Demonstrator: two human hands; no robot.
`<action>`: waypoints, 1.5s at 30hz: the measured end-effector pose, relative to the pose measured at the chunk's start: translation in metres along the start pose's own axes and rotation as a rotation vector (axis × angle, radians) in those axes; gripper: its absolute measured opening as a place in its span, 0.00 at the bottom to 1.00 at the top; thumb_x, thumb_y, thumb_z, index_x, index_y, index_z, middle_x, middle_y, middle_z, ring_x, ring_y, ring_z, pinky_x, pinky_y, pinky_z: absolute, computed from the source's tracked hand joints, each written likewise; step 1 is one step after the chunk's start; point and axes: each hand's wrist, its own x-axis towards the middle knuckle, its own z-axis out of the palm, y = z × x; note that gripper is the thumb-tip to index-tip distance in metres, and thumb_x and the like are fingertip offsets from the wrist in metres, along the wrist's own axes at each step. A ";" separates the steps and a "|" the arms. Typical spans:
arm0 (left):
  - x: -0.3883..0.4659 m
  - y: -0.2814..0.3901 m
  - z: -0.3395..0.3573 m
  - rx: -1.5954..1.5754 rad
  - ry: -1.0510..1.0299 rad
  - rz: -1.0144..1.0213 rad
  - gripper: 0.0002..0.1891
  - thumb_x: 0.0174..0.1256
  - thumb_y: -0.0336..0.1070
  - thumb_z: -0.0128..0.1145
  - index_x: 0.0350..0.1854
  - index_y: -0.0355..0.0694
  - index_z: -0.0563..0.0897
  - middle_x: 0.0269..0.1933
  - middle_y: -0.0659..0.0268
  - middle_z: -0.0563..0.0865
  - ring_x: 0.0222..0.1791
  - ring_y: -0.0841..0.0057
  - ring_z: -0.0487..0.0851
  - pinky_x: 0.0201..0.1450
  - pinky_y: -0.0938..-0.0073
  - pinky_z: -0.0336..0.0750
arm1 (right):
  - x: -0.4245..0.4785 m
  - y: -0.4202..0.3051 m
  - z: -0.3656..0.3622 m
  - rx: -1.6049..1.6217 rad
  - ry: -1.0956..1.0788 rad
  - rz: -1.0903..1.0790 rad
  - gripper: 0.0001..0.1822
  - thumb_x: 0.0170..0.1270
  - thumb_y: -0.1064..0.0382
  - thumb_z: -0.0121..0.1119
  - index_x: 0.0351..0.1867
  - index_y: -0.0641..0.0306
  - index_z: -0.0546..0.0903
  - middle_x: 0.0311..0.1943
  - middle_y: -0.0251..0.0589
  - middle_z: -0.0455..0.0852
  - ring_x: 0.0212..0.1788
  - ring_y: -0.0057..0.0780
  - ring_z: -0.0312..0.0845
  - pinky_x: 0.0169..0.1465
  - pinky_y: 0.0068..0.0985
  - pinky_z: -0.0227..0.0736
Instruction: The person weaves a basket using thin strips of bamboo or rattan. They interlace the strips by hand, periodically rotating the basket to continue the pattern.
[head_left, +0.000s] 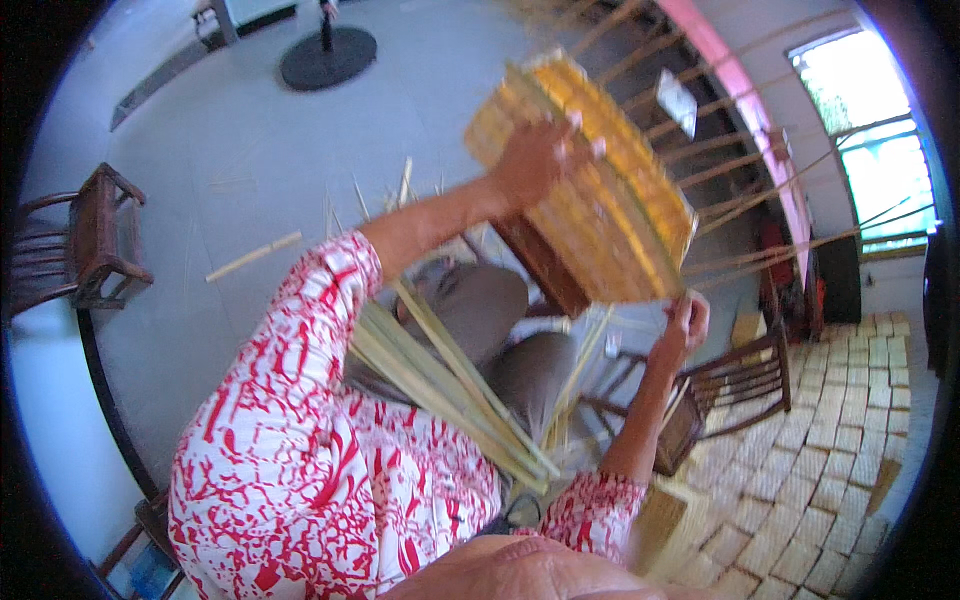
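Observation:
A yellow-brown woven basket (592, 236), seemingly of bamboo, is tilted in front of me, slightly blurred. Over its near wall lies my left hand (536, 157), fingers gripping the woven side. A greenish strip (646, 234) runs along the wall down to the basket's lower right corner. There my right hand (688, 319) has its fingers closed, apparently pinching the strip's end. Long thin strips (720, 174) fan out from the basket's far side toward the upper right. Across my lap rests a bundle of flat, pale green strips (427, 390).
Behind the basket shows a brown wooden piece of furniture (544, 266). Wooden chairs stand at left (109, 240) and right (739, 382). Pale rectangular woven pieces (810, 450) cover the floor at right. A loose strip (253, 256) and a round black base (328, 58) are on the grey floor.

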 end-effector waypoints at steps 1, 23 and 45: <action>-0.006 -0.009 0.015 -0.049 0.107 0.076 0.29 0.66 0.30 0.53 0.69 0.64 0.74 0.66 0.47 0.72 0.55 0.48 0.78 0.53 0.51 0.75 | -0.002 -0.004 0.007 0.097 0.045 0.043 0.06 0.73 0.63 0.57 0.37 0.61 0.78 0.31 0.30 0.77 0.33 0.17 0.71 0.38 0.19 0.71; -0.199 0.136 -0.151 -0.451 -0.923 0.651 0.07 0.60 0.39 0.56 0.31 0.41 0.78 0.33 0.65 0.82 0.41 0.63 0.84 0.42 0.62 0.75 | -0.258 -0.047 0.026 -0.354 -1.336 0.326 0.25 0.66 0.45 0.62 0.45 0.68 0.76 0.34 0.64 0.84 0.42 0.64 0.81 0.41 0.48 0.74; 0.012 0.097 -0.203 -0.860 -1.382 0.399 0.12 0.56 0.39 0.62 0.29 0.32 0.85 0.29 0.49 0.87 0.34 0.52 0.88 0.34 0.53 0.80 | -0.302 0.000 0.030 -0.324 -1.597 0.080 0.13 0.68 0.56 0.57 0.49 0.56 0.74 0.31 0.63 0.84 0.36 0.64 0.81 0.35 0.56 0.71</action>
